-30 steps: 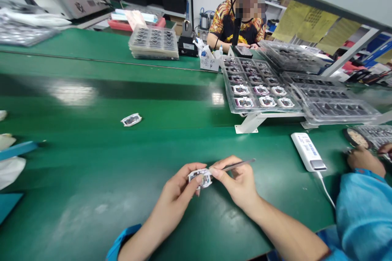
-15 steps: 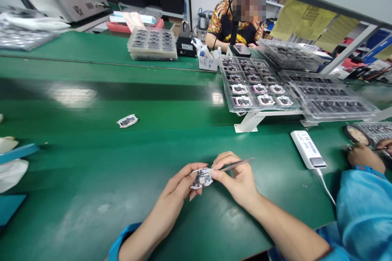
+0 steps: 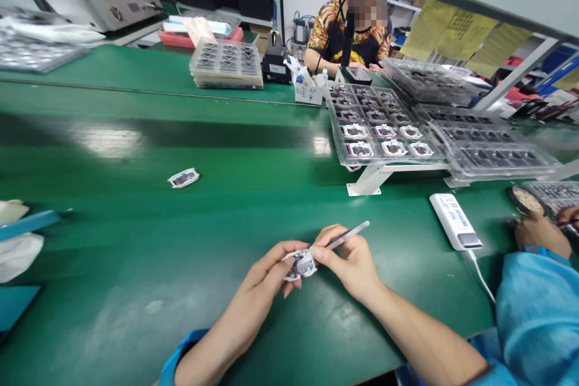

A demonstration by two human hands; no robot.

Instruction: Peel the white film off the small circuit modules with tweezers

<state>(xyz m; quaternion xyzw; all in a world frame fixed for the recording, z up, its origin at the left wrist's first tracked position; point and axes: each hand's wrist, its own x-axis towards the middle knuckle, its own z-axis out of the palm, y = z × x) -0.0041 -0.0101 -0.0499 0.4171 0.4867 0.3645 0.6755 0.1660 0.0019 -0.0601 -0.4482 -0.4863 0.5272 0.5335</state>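
Note:
My left hand (image 3: 266, 274) pinches a small white electronic part (image 3: 299, 264) with a dark circuit inside, just above the green belt (image 3: 190, 235). My right hand (image 3: 350, 262) grips metal tweezers (image 3: 344, 235), their tips at the part's right edge and their back end pointing up and right. A second white part (image 3: 183, 178) lies loose on the belt to the far left.
Clear trays of parts (image 3: 382, 132) sit on a white stand (image 3: 375, 178) at the right, with more trays (image 3: 491, 148) beside them. A white device with a cable (image 3: 455, 222) lies nearby. A co-worker's hand (image 3: 540, 232) and blue sleeve (image 3: 538, 313) are at right. Another person (image 3: 353, 36) sits across.
The part in my left hand has tilted slightly and the tweezers' back end has risen. The loose part on the belt has drifted left.

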